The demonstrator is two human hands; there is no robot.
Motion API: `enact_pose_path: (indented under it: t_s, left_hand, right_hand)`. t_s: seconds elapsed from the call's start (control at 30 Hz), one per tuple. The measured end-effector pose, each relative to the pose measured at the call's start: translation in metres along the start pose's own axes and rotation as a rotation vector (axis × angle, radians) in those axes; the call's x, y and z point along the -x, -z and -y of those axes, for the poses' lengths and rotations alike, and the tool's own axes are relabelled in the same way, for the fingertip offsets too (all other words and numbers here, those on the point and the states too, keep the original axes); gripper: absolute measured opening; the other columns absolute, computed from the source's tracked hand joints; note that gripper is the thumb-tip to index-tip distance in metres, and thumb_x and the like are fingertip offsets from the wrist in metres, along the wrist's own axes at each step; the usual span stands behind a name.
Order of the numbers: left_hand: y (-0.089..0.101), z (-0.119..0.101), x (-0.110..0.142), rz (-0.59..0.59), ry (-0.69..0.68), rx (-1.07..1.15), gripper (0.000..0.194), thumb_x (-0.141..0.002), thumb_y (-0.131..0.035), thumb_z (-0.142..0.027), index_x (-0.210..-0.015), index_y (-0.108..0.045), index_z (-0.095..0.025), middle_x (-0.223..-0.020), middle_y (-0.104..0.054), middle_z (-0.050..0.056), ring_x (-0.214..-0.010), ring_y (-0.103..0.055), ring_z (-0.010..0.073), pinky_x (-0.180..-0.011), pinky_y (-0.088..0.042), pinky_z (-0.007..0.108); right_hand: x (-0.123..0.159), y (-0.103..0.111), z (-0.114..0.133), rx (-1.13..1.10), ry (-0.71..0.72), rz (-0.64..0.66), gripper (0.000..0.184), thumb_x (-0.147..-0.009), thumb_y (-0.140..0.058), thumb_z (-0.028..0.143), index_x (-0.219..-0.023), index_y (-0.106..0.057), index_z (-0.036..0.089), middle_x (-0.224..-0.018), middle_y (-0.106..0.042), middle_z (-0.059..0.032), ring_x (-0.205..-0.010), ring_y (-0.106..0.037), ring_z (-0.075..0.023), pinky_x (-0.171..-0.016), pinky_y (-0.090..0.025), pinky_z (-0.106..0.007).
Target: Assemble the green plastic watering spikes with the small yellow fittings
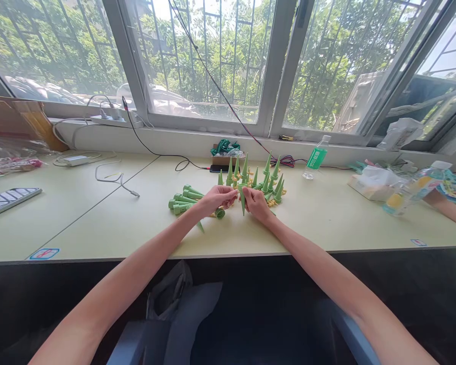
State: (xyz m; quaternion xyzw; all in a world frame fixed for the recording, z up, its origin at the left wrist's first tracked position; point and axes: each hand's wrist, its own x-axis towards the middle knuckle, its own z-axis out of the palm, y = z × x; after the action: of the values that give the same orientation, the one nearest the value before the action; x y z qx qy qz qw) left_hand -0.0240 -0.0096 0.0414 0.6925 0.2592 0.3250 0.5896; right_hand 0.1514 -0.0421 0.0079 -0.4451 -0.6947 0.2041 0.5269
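In front of me my right hand is closed around a green plastic plant-watering spike, its tip pointing down. Close beside its upper end, the fingers of my left hand are pinched together; whatever they hold is too small to make out. Behind my hands, several green spikes stand points up, with small yellow pieces at their bases. More green spikes lie in a loose pile by my left wrist, partly covered by my left hand and forearm.
A small box with green material and a dark phone sit behind the spikes. A water bottle, tissue box and juice bottle stand right. Cables and a tablet lie left. Another person's arm reaches in.
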Motion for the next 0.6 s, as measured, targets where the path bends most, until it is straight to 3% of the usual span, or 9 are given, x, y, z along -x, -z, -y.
enact_pose_path:
  t_s: [0.2, 0.43, 0.6]
  left_hand:
    - [-0.003, 0.003, -0.001, -0.064, -0.111, -0.252, 0.039, -0.077, -0.067, -0.051, -0.071, -0.063, -0.013, -0.057, -0.053, 0.001, -0.048, -0.044, 0.0081, -0.045, -0.034, 0.021]
    - [-0.003, 0.011, -0.003, -0.245, -0.421, -0.723, 0.028, -0.084, -0.059, -0.038, -0.071, -0.065, -0.014, -0.061, -0.057, 0.000, -0.055, -0.042, 0.0092, -0.054, -0.036, 0.022]
    - [-0.001, 0.016, -0.006, -0.266, -0.470, -0.809, 0.027, -0.087, -0.056, -0.036, -0.071, -0.064, -0.015, -0.064, -0.057, 0.001, -0.058, -0.044, 0.0100, -0.058, -0.039, 0.022]
  right_hand:
    - [-0.001, 0.001, 0.001, -0.009, -0.025, 0.029, 0.066, -0.090, -0.033, 0.073, -0.061, -0.055, 0.019, -0.044, -0.045, 0.0019, -0.043, -0.043, -0.0115, -0.048, -0.035, -0.025]
    - [-0.003, 0.000, -0.002, -0.019, -0.034, 0.013, 0.066, -0.090, -0.036, 0.073, -0.056, -0.053, 0.019, -0.046, -0.047, 0.0008, -0.042, -0.042, -0.0110, -0.047, -0.034, -0.025]
    - [-0.003, -0.001, -0.002, -0.033, -0.042, 0.003, 0.065, -0.090, -0.035, 0.073, -0.058, -0.053, 0.018, -0.047, -0.048, 0.0008, -0.043, -0.044, -0.0110, -0.047, -0.034, -0.025]
